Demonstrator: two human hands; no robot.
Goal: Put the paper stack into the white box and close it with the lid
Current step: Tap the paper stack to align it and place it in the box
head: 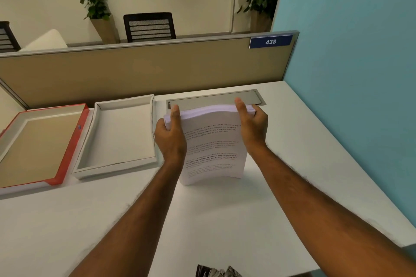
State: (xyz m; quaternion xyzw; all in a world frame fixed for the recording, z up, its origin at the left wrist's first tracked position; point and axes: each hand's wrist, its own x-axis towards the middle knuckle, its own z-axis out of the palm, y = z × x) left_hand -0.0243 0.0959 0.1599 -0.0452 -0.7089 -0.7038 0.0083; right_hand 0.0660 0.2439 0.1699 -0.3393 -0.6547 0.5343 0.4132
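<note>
White desk under a tan cubicle partition is where I'm working, with the paper stack stood on its bottom edge and bowed, my left hand and right hand each clamped on an upper corner, thumbs on the printed face. I judge this the squaring-up step before loading: next I need to carry it left, lay it flat in the open white box, then fetch the red-edged lid lying beside it
</note>
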